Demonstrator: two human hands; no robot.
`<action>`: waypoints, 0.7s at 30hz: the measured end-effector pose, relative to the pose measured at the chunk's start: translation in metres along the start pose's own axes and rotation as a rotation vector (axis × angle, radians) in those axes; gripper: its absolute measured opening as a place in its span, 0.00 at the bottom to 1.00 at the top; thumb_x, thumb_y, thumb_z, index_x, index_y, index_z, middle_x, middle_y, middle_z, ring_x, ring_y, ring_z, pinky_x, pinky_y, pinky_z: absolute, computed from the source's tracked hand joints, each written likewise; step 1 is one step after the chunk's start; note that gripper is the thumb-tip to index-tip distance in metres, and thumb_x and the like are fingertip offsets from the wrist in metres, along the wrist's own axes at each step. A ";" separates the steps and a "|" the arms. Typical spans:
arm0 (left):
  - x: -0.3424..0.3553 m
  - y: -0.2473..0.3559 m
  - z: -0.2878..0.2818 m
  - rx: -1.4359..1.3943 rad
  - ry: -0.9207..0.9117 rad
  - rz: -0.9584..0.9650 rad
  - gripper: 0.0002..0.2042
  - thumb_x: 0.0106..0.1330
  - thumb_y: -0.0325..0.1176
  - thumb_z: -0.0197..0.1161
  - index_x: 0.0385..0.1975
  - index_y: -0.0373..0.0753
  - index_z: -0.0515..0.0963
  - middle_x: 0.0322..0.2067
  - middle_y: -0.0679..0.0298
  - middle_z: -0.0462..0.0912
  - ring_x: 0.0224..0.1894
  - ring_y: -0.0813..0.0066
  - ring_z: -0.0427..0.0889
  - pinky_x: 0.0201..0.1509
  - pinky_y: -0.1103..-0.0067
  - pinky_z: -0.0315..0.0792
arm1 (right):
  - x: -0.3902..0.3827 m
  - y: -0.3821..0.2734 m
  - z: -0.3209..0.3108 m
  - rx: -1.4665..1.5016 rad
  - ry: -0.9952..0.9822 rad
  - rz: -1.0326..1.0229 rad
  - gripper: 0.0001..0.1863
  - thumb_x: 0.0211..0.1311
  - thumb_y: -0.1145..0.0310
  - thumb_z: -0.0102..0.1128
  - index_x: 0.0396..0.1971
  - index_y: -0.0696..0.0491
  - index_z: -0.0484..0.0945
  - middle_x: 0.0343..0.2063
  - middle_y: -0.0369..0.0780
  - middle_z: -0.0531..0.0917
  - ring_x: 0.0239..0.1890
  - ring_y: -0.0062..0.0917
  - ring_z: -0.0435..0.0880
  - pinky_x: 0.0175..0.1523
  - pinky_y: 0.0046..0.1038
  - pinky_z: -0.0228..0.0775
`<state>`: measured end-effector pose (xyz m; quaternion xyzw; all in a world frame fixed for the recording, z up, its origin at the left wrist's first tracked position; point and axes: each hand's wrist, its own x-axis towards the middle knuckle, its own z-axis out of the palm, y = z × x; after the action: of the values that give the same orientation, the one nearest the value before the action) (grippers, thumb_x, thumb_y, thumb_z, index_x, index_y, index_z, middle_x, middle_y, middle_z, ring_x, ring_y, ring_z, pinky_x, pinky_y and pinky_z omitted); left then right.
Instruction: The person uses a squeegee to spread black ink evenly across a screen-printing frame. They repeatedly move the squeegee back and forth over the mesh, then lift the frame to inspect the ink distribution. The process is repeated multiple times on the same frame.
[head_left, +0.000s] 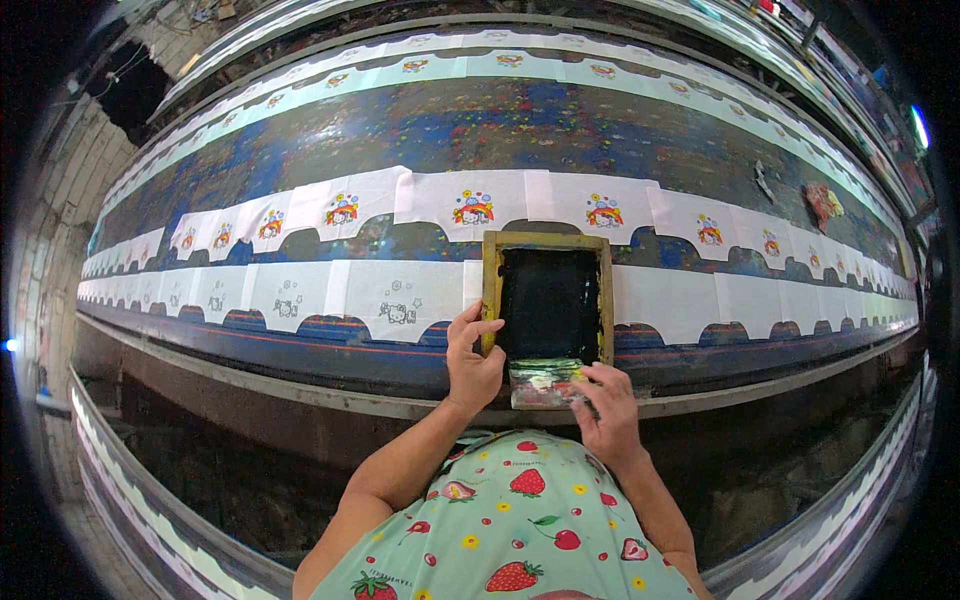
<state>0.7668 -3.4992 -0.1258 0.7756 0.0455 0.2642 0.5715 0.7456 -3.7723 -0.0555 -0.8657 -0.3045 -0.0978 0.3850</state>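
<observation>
A yellow wooden screen frame (pixel 605 290) with a black inked middle lies over the near row of white cloth pieces. My left hand (pixel 472 362) grips its left side. My right hand (pixel 606 408) holds a squeegee (pixel 540 388) with a stained blade at the frame's lower edge. Left of the frame, a white piece (pixel 370 285) bears a black line drawing of a cartoon animal, as do several pieces beside it. Just behind, another row of white pieces (pixel 430 195) carries multicoloured cartoon prints.
The long paint-spattered table (pixel 330 130) bends across the view with more rows of printed cloth. A crumpled reddish rag (pixel 824 205) lies at the right. The table's near rail (pixel 380 403) runs in front of my body, and a pale block wall (pixel 85 185) stands at the left.
</observation>
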 end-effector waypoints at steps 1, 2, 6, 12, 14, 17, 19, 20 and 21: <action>0.001 0.000 0.001 0.002 -0.006 -0.006 0.22 0.56 0.14 0.66 0.52 0.38 0.89 0.71 0.43 0.80 0.75 0.45 0.77 0.81 0.60 0.67 | 0.004 -0.003 0.000 -0.016 -0.040 -0.036 0.21 0.67 0.68 0.78 0.59 0.53 0.87 0.62 0.47 0.85 0.69 0.50 0.82 0.75 0.53 0.74; 0.001 -0.001 0.001 0.021 -0.009 -0.011 0.22 0.56 0.14 0.66 0.52 0.38 0.89 0.71 0.43 0.80 0.75 0.45 0.77 0.81 0.60 0.67 | 0.008 -0.005 -0.001 -0.049 -0.086 -0.067 0.22 0.66 0.68 0.78 0.59 0.53 0.87 0.61 0.47 0.85 0.69 0.49 0.82 0.74 0.52 0.74; 0.001 -0.003 0.001 0.030 -0.025 -0.027 0.22 0.57 0.15 0.66 0.52 0.39 0.89 0.71 0.44 0.80 0.75 0.45 0.77 0.82 0.60 0.66 | 0.026 -0.013 0.003 -0.184 -0.223 -0.160 0.23 0.63 0.70 0.77 0.59 0.55 0.88 0.58 0.47 0.85 0.65 0.48 0.84 0.72 0.50 0.75; -0.002 -0.005 0.007 -0.004 -0.015 -0.064 0.22 0.56 0.15 0.67 0.52 0.39 0.89 0.71 0.44 0.80 0.75 0.45 0.76 0.81 0.59 0.66 | 0.055 -0.017 -0.002 -0.263 -0.368 -0.206 0.21 0.60 0.76 0.70 0.55 0.57 0.89 0.51 0.45 0.87 0.56 0.44 0.87 0.64 0.46 0.79; -0.001 -0.006 0.007 -0.011 -0.023 -0.085 0.22 0.56 0.16 0.67 0.51 0.39 0.89 0.71 0.44 0.80 0.75 0.45 0.76 0.81 0.59 0.66 | 0.067 -0.016 -0.013 -0.262 -0.461 -0.187 0.20 0.59 0.77 0.68 0.53 0.57 0.89 0.48 0.45 0.88 0.54 0.44 0.88 0.61 0.45 0.80; 0.000 -0.008 0.005 0.010 -0.042 -0.101 0.23 0.57 0.16 0.67 0.53 0.39 0.89 0.71 0.44 0.79 0.76 0.45 0.76 0.82 0.58 0.66 | 0.101 -0.001 -0.028 -0.212 -0.604 -0.159 0.17 0.60 0.79 0.66 0.50 0.56 0.89 0.44 0.46 0.89 0.52 0.47 0.88 0.58 0.45 0.81; -0.001 -0.009 0.005 -0.001 -0.052 -0.119 0.24 0.57 0.16 0.67 0.55 0.40 0.89 0.72 0.44 0.79 0.76 0.44 0.75 0.83 0.57 0.65 | 0.126 0.013 -0.031 -0.147 -0.667 -0.097 0.17 0.61 0.79 0.66 0.50 0.54 0.89 0.43 0.47 0.88 0.51 0.47 0.88 0.58 0.46 0.81; -0.002 -0.010 0.004 0.002 -0.057 -0.130 0.24 0.57 0.16 0.67 0.55 0.40 0.89 0.72 0.44 0.79 0.76 0.44 0.75 0.84 0.57 0.65 | 0.137 0.020 -0.030 -0.097 -0.678 -0.078 0.16 0.62 0.79 0.65 0.50 0.53 0.89 0.42 0.47 0.88 0.51 0.47 0.88 0.58 0.47 0.81; -0.001 -0.011 0.002 0.011 -0.077 -0.129 0.24 0.61 0.17 0.67 0.58 0.38 0.87 0.73 0.44 0.77 0.77 0.45 0.75 0.84 0.58 0.66 | 0.148 0.027 -0.027 -0.108 -0.672 -0.067 0.16 0.63 0.79 0.65 0.50 0.52 0.90 0.42 0.47 0.88 0.52 0.48 0.88 0.59 0.47 0.81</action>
<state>0.7692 -3.4979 -0.1367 0.7838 0.0749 0.1966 0.5843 0.8813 -3.7391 0.0069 -0.8583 -0.4368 0.1643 0.2132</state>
